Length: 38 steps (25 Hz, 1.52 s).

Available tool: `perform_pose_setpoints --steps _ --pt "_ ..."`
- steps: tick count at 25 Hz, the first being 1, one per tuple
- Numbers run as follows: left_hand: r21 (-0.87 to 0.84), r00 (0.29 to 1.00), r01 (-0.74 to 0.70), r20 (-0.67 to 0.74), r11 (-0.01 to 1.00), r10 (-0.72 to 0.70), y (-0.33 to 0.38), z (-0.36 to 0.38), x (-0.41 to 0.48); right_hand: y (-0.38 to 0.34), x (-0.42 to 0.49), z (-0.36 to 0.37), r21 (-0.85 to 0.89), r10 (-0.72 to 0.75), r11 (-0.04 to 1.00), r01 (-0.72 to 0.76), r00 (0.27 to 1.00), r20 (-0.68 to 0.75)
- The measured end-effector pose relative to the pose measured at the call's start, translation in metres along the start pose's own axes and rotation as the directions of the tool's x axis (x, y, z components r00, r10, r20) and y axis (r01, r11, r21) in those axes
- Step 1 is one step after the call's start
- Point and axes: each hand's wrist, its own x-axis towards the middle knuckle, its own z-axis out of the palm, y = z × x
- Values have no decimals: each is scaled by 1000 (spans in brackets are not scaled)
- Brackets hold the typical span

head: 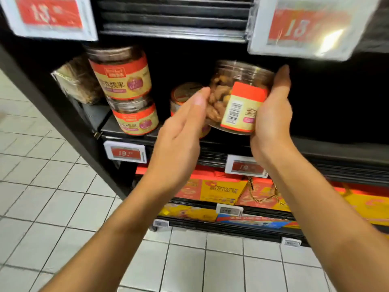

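Observation:
A clear plastic jar of cashews (237, 98) with an orange and cream label is held tilted in the air, just above the black shelf (336, 148). My right hand (273, 119) cups its right side, with the fingers reaching up along the jar's wall. My left hand (183, 127) has straight fingers, and their tips touch the jar's left side. Another jar of the same kind (181, 95) stands on the shelf behind my left fingers, partly hidden.
Two more jars are stacked at the shelf's left, upper (124, 79) on lower (136, 120), beside a clear packet (75, 81). Red price tags (125, 153) (245, 167) hang on the shelf edge. Orange gift boxes (223, 190) fill the shelf below. White floor tiles (52, 186) lie left.

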Motion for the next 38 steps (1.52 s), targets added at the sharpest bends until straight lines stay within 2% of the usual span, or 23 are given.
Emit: perform_pose_setpoints --steps 4,7,9,12,13,15,17,19,23,25,27,29,33,36,38 --pt "-88 1000 -20 16 996 21 1 -12 20 -9 -1 16 341 -119 939 42 971 207" --pt "-101 999 -23 42 995 28 1 -26 33 -10 10 31 399 -132 917 3 946 297" --pt "-63 1000 -1 -5 998 1 -6 -32 45 -7 19 41 304 -97 952 -16 930 354" --pt "-52 988 123 -88 991 -127 -28 -42 53 6 27 42 -66 34 998 -10 929 369" --pt "-30 984 157 -75 987 -159 -33 -44 49 13 27 36 -130 71 991 -26 932 356" --pt "-23 988 152 -22 988 -153 -44 -46 36 28 22 18 -140 96 989 -51 937 336" --pt "-62 989 151 -1 987 -151 -50 -44 28 39 16 6 -156 69 988 -15 937 342" --pt "-76 988 152 -6 985 -153 -51 -41 28 47 13 5 -243 14 967 75 939 345" --pt "-68 994 99 -46 993 -103 -52 -43 31 56 9 9 -415 -132 874 251 947 294" --pt "-44 990 100 -99 994 -104 -53 -49 31 55 12 11 -415 -173 868 274 949 264" --pt "8 984 109 -139 994 -107 -53 -50 36 52 19 18 -326 -104 930 168 974 203" --pt "18 983 134 -127 991 -130 -47 -44 42 51 20 24 -276 -53 955 108 978 200" --pt "46 979 135 -158 990 -126 -44 -39 47 59 12 24 -323 -97 931 170 968 230" --pt "79 983 117 -149 990 -104 -44 -38 38 62 6 22 -294 -68 943 157 954 292" --pt "84 971 94 -227 992 -73 -45 -34 25 64 4 17 -253 -104 950 182 950 293"
